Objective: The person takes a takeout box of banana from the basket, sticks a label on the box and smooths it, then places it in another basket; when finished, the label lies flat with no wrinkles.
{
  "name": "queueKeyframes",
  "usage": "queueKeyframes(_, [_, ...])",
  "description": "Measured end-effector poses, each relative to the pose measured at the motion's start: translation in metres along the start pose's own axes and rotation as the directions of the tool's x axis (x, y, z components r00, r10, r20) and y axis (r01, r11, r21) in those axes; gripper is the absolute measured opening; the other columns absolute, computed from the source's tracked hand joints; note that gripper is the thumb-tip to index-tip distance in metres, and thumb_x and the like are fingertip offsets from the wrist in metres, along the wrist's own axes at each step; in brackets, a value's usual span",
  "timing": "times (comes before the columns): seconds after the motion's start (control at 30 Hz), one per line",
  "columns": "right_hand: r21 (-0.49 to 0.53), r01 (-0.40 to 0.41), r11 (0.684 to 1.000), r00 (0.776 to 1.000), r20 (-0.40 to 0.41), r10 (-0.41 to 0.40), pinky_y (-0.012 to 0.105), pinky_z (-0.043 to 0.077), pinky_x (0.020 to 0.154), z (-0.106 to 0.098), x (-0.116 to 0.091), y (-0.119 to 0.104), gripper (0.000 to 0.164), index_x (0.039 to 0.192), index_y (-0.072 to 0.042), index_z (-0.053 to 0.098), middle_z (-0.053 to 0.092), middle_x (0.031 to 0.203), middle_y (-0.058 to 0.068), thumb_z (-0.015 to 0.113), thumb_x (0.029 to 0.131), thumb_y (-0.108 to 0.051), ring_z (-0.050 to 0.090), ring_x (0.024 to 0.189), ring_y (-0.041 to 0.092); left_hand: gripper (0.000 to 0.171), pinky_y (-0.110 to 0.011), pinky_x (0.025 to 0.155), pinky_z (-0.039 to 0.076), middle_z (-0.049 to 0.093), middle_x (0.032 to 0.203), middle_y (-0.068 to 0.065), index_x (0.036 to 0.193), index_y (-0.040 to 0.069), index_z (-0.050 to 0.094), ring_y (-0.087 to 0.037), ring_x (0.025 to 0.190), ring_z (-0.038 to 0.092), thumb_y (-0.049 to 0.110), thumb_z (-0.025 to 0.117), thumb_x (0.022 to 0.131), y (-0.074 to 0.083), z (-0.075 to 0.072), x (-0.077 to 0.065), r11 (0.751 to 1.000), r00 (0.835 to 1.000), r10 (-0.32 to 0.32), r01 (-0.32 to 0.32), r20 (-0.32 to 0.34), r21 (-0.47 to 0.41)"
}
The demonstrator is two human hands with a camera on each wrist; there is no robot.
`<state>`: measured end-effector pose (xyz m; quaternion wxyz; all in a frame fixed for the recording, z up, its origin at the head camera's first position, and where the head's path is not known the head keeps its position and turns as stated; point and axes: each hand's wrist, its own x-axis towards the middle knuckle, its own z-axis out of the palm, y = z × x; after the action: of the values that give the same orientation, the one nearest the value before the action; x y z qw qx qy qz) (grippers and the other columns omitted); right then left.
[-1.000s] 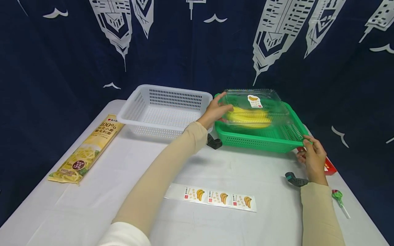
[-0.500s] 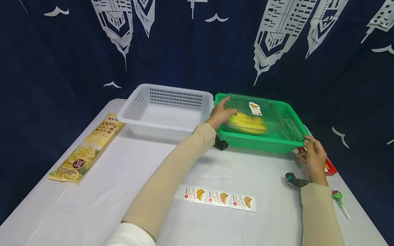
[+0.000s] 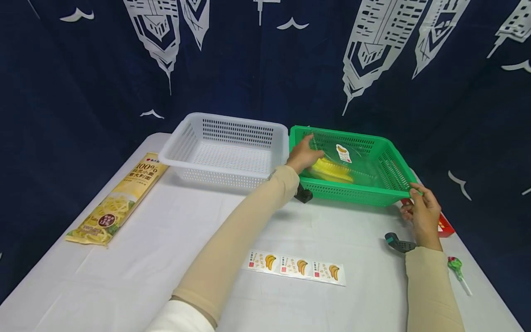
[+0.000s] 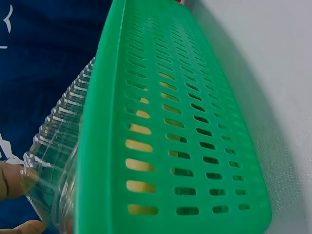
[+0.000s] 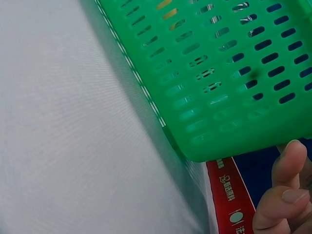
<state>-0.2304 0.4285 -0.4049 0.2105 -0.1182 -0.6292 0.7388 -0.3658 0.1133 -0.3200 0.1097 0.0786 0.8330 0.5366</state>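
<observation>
My left hand [image 3: 304,156] grips the left end of a clear plastic clamshell box [image 3: 361,163] with a banana label on its lid. Yellow bananas [image 3: 330,170] show through the plastic. The box is inside the green basket [image 3: 344,192], its left end near the rim. In the left wrist view, the box's ribbed edge [image 4: 63,109] sticks up past the basket rim, with fingertips [image 4: 12,180] at its end. My right hand [image 3: 423,210] pinches the basket's rim at the right front corner; the right wrist view shows fingers [image 5: 287,165] beside that corner.
A white basket [image 3: 215,177] stands against the green one's left side. A spaghetti packet [image 3: 120,203] lies at the left. Banana stickers [image 3: 296,267] lie in front. On the right are a red box [image 3: 445,227], partly hidden, and a lollipop [image 3: 455,265].
My left hand has lowered the box of bananas from above the green basket down into it, moving slightly right. My right hand has stayed at the basket's corner.
</observation>
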Motion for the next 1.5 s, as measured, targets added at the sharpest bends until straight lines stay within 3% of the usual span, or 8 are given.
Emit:
queueKeyframes(0.13, [0.009, -0.004, 1.0, 1.0, 0.002, 0.004, 0.016, 0.052, 0.053, 0.001, -0.001, -0.002, 0.02, 0.128, -0.026, 0.07, 0.067, 0.093, -0.007, 0.059, 0.113, -0.02, 0.062, 0.061, 0.01, 0.071, -0.026, 0.045, 0.034, 0.057, 0.076, -0.005, 0.173, 0.027, 0.028, -0.012, 0.044, 0.035, 0.025, 0.062, 0.111, 0.003, 0.002, 0.0, 0.999, 1.0, -0.017, 0.016, 0.004, 0.035])
queueKeyframes(0.37, [0.011, -0.009, 1.0, 1.0, 0.004, 0.009, 0.016, 0.053, 0.054, 0.004, -0.003, -0.007, 0.019, 0.129, -0.026, 0.069, 0.067, 0.093, -0.007, 0.059, 0.113, -0.02, 0.061, 0.061, 0.011, 0.068, -0.028, 0.049, 0.032, 0.06, 0.087, -0.006, 0.174, 0.027, 0.022, -0.013, 0.048, 0.027, 0.029, 0.055, 0.114, 0.006, 0.004, 0.003, 0.996, 0.999, -0.031, 0.029, 0.022, 0.083])
queueKeyframes(0.47, [0.007, -0.01, 1.0, 1.0, 0.003, 0.01, 0.016, 0.053, 0.054, 0.004, -0.003, -0.007, 0.02, 0.13, -0.025, 0.069, 0.066, 0.094, -0.007, 0.059, 0.113, -0.02, 0.061, 0.061, 0.011, 0.071, -0.027, 0.049, 0.03, 0.048, 0.07, -0.004, 0.175, 0.025, 0.018, -0.012, 0.047, 0.025, 0.027, 0.054, 0.114, 0.008, 0.005, 0.003, 0.996, 0.998, -0.041, 0.037, 0.042, 0.08])
queueKeyframes(0.77, [0.005, -0.005, 1.0, 1.0, -0.002, 0.005, 0.016, 0.053, 0.054, 0.001, -0.001, -0.002, 0.02, 0.13, -0.025, 0.069, 0.067, 0.094, -0.008, 0.058, 0.113, -0.021, 0.062, 0.061, 0.01, 0.076, -0.031, 0.066, 0.039, 0.062, 0.108, -0.012, 0.175, 0.019, 0.013, -0.015, 0.066, 0.041, 0.02, 0.057, 0.113, 0.005, 0.011, -0.005, 0.999, 0.996, -0.042, 0.04, 0.074, 0.033])
queueKeyframes(0.9, [0.003, -0.007, 1.0, 1.0, -0.006, 0.007, 0.016, 0.053, 0.054, 0.001, 0.001, -0.001, 0.021, 0.131, -0.025, 0.069, 0.067, 0.093, -0.008, 0.059, 0.113, -0.021, 0.062, 0.061, 0.01, 0.077, -0.038, 0.098, 0.05, 0.037, 0.169, -0.02, 0.175, 0.017, 0.015, -0.026, 0.124, 0.058, 0.019, 0.059, 0.112, 0.002, 0.012, -0.006, 1.0, 0.997, -0.025, 0.024, 0.074, 0.014])
queueKeyframes(1.03, [0.007, -0.006, 1.0, 1.0, -0.007, 0.006, 0.016, 0.053, 0.054, 0.001, 0.002, 0.0, 0.022, 0.133, -0.024, 0.069, 0.067, 0.093, -0.008, 0.059, 0.113, -0.021, 0.061, 0.061, 0.01, 0.079, -0.047, 0.12, 0.043, 0.027, 0.175, -0.019, 0.175, 0.017, 0.013, -0.033, 0.158, 0.035, 0.02, 0.06, 0.112, 0.0, 0.01, -0.006, 1.0, 0.995, -0.017, 0.018, 0.094, -0.012])
queueKeyframes(1.3, [0.005, -0.005, 1.0, 1.0, -0.013, 0.005, 0.016, 0.052, 0.053, 0.001, 0.002, 0.0, 0.022, 0.132, -0.024, 0.069, 0.067, 0.093, -0.007, 0.059, 0.113, -0.021, 0.061, 0.06, 0.01, 0.084, -0.048, 0.127, 0.035, 0.021, 0.179, -0.012, 0.175, 0.017, 0.013, -0.032, 0.162, 0.027, 0.024, 0.065, 0.11, -0.001, -0.004, -0.009, 0.998, 0.984, 0.036, -0.028, 0.174, -0.048])
queueKeyframes(1.5, [-0.005, -0.013, 1.0, 1.0, -0.02, 0.013, 0.016, 0.052, 0.053, 0.001, 0.0, -0.001, 0.022, 0.132, -0.025, 0.069, 0.067, 0.093, -0.007, 0.058, 0.113, -0.021, 0.061, 0.061, 0.01, 0.083, -0.049, 0.13, 0.03, 0.017, 0.181, -0.009, 0.175, 0.018, 0.014, -0.028, 0.165, 0.02, 0.025, 0.065, 0.11, -0.006, -0.02, -0.027, 0.988, 0.956, 0.147, -0.128, 0.254, -0.089])
